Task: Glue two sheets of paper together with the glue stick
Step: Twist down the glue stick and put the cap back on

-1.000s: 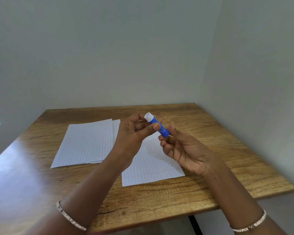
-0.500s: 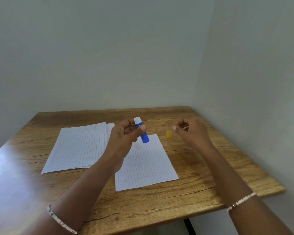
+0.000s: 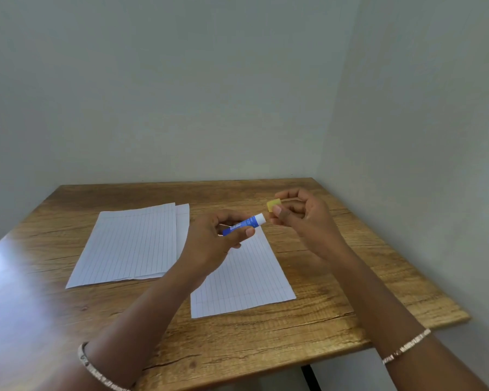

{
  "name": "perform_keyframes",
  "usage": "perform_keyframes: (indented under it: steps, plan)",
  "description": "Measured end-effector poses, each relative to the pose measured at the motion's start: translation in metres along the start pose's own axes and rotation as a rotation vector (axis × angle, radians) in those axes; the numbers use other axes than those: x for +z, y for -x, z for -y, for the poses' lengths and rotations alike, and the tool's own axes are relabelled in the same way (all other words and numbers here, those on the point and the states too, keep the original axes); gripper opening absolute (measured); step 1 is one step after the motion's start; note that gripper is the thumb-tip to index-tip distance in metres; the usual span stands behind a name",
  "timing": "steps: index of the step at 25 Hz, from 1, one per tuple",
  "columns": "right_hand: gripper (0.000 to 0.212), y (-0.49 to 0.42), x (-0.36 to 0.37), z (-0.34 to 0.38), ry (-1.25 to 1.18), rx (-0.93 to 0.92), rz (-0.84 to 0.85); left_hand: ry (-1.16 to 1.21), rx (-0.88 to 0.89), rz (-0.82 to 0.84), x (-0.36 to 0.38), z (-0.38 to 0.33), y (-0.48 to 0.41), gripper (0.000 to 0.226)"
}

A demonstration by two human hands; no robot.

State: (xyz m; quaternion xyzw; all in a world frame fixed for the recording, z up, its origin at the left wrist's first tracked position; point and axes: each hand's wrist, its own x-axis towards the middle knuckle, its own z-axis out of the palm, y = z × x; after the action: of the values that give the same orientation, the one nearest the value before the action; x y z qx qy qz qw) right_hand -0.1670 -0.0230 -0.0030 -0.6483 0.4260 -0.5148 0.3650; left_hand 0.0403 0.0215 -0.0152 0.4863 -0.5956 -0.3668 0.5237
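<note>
The left hand (image 3: 215, 241) grips the blue glue stick (image 3: 244, 223) in curled fingers, above the far end of the nearer lined sheet (image 3: 246, 280), its white tip aimed right. Just beside that tip, the right hand (image 3: 302, 218) pinches the yellow cap (image 3: 273, 205), probably keeping it clear of the exposed glue. Two overlapping sheets (image 3: 130, 244) lie left on the wooden table (image 3: 336, 306), awaiting glue.

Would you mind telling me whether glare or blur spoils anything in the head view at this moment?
Head view: pale glare washes out the left side of the table; the label on the glue stick is too soft to read; the ruled lines on the paper sheets are crisp; the lighting is soft, without hard shadows.
</note>
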Motion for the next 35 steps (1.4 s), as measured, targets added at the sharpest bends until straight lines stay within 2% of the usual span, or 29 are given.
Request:
perform_keyframes:
  steps: [3, 12, 18, 24, 30, 32, 35]
  plan:
    - [0.021, 0.02, 0.012, 0.011, -0.168, -0.008, -0.008, 0.038, 0.006, -0.009, 0.003, -0.001, 0.002, 0.02]
    - [0.02, 0.032, 0.023, 0.011, -0.251, -0.035, -0.124, 0.025, 0.022, -0.048, 0.007, 0.001, 0.002, 0.019]
    - [0.038, 0.033, 0.018, 0.007, -0.056, -0.013, -0.142, 0.037, 0.029, -0.058, 0.007, 0.001, 0.003, 0.021]
    - [0.028, 0.033, 0.018, 0.007, -0.111, -0.086, -0.07, -0.049, 0.041, -0.02, 0.006, 0.001, 0.002, 0.018]
    - [0.028, 0.034, 0.024, 0.004, -0.047, -0.152, -0.131, 0.14, -0.012, 0.04, 0.007, -0.001, 0.008, 0.019]
    - [0.039, 0.039, 0.029, 0.005, 0.046, -0.21, -0.086, 0.248, -0.053, 0.079, 0.007, -0.002, 0.009, 0.021]
    - [0.08, 0.046, 0.04, 0.003, 0.261, -0.311, 0.046, 0.43, -0.122, 0.132, 0.005, -0.003, 0.011, 0.031]
